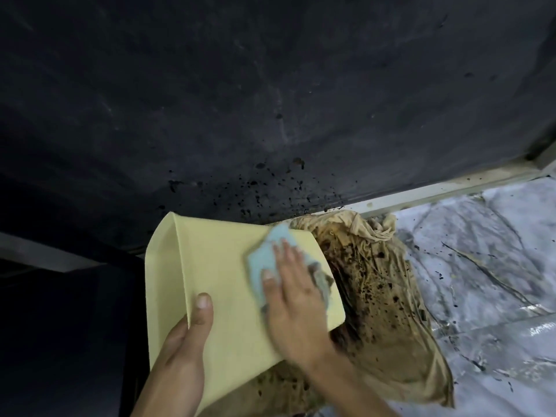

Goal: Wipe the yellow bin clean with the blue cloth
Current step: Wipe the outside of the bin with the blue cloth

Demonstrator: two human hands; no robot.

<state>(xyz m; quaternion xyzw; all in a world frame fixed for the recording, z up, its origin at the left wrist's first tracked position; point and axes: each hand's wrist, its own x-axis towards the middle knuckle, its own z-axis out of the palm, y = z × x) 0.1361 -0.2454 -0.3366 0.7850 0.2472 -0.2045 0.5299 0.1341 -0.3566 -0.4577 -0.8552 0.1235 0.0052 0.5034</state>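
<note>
Marbled tabletop (481, 251) under a stained rag (382, 296): left hand (186, 341) clamped on the yellow bin (216, 266), right hand (288, 296) flat, pressing the blue cloth (261, 260) against it; hard pressure could twist the bin loose.

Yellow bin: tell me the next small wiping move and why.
Probably slide the right hand with the blue cloth leftward across the yellow bin. The cloth sits pressed flat near the bin's right side, the broad face to its left is uncovered, and the left hand already steadies the near edge.
</note>
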